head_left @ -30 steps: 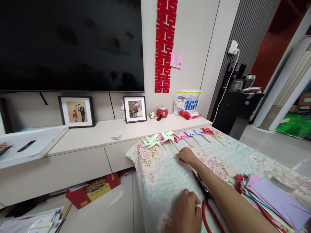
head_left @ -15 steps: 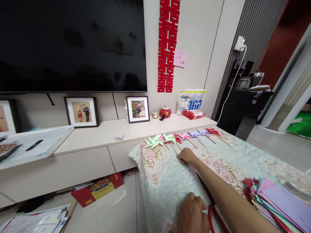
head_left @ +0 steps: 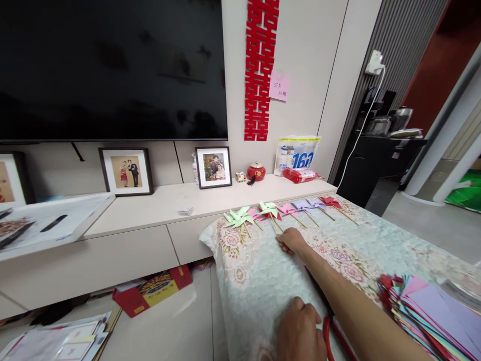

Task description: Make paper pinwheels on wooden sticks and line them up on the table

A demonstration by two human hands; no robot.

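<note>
A: Where is the right hand [head_left: 291, 240]?

B: Reached out to the far edge of the table [head_left: 263, 291], arm nearly straight, knuckles up; its fingertips are pinched shut on the stick [head_left: 276, 228] of the green and red pinwheel [head_left: 268, 209], which lies in the row of pinwheels [head_left: 285, 210] along that edge.

A: And the left hand [head_left: 300, 331]?

B: Near the table's near edge, palm down, fingers curled loosely on the flowered cloth; it grips nothing, though it sits just beside the red handle of the scissors [head_left: 328, 331].

A: How should the pinwheel be handled?

B: I would judge: hold it by the stick only, low down, so the paper blades stay uncrushed; lay it parallel to its neighbours, blades toward the far edge; keep the sleeve-side arm lifted clear of the other sticks.

A: What else is about?

B: A fanned stack of coloured paper [head_left: 432, 316] at the table's right edge; beyond the table, a low cabinet [head_left: 158, 205] with framed photos [head_left: 213, 167], a red jar [head_left: 256, 172], and a dark screen [head_left: 112, 70] above.
</note>
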